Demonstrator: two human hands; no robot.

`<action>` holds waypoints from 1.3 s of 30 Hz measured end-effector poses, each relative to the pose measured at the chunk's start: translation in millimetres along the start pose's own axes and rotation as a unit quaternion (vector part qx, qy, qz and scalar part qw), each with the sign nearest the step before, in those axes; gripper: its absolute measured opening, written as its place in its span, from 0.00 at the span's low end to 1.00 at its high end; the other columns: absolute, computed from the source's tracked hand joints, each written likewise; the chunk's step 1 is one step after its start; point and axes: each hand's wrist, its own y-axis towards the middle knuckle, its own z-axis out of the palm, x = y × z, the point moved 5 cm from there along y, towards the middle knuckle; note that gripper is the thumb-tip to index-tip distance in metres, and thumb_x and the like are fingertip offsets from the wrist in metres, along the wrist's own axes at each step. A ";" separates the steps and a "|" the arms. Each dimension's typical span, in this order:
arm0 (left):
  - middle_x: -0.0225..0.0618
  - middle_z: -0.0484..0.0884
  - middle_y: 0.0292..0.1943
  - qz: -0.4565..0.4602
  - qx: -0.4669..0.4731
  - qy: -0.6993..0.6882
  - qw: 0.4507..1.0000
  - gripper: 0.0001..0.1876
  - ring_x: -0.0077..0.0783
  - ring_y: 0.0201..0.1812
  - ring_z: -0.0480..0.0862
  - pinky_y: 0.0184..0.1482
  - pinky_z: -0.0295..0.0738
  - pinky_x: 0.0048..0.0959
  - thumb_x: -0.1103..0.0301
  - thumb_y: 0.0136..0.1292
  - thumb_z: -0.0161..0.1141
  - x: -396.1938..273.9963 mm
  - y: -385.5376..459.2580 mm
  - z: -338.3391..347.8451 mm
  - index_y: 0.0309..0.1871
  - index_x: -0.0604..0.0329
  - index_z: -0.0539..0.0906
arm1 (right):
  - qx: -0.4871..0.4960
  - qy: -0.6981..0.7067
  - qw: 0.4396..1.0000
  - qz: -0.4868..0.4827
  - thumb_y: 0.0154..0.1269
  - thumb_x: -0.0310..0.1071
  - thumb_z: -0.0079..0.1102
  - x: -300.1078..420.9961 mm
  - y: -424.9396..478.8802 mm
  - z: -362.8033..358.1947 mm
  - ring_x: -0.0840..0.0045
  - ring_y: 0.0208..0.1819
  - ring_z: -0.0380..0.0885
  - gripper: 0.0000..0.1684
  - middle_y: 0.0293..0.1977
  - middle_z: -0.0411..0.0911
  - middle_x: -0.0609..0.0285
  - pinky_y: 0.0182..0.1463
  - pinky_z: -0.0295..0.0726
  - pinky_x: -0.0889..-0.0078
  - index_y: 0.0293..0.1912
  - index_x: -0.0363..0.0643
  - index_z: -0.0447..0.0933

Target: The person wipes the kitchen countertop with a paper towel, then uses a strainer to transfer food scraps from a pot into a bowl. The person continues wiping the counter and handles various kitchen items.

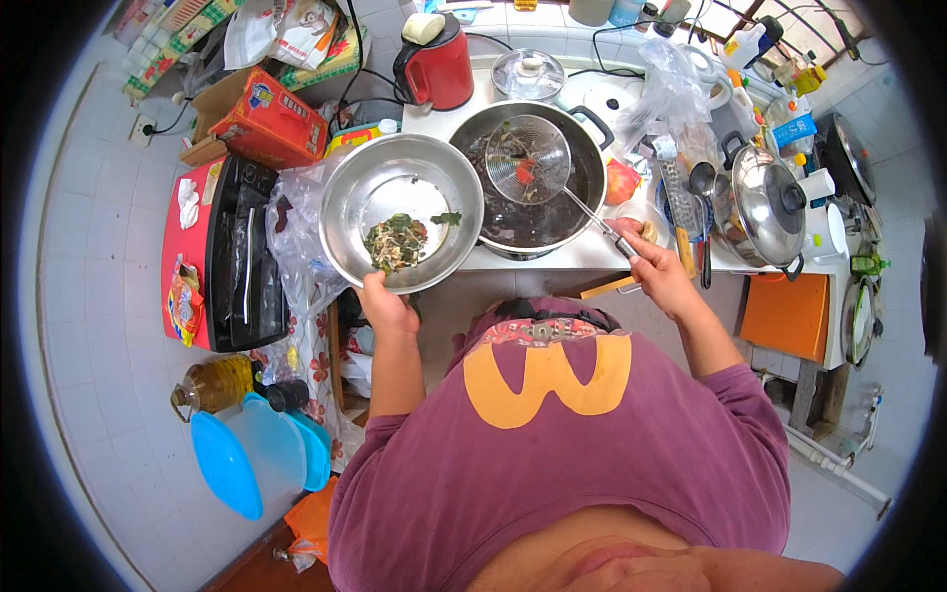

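My left hand [389,306] grips the near rim of a stainless steel bowl [342,194], thumb over the edge. Cooked leafy greens and pale shreds [396,243] lie in the bowl's lower half. The handle of a wire skimmer [529,159] is in my right hand [658,270]. Its round mesh is over a large pot [601,194] of dark liquid, and a red piece and some small bits sit in the mesh. The bowl is left of the pot, and its right side overlaps the pot's rim in view.
A red electric kettle [450,70] and a glass-lidded pot [528,74] stand behind. Right of the pot are a cleaver [673,194], ladles [702,181] and a lidded steel pot [766,203]. A red and black appliance [222,251] is at left. An orange cabinet door [784,317] hangs below the counter.
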 end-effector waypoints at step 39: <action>0.39 0.81 0.42 0.004 -0.016 0.018 1.000 0.19 0.33 0.33 0.84 0.23 0.76 0.29 0.63 0.62 0.43 -1.2 7.9 -38.0 0.53 0.63 0.71 | -0.013 -0.529 0.840 -0.122 0.64 0.43 0.54 76.0 31.5 -17.0 0.55 0.33 0.80 0.22 0.29 0.79 0.44 0.37 0.77 0.57 0.55 0.46 0.75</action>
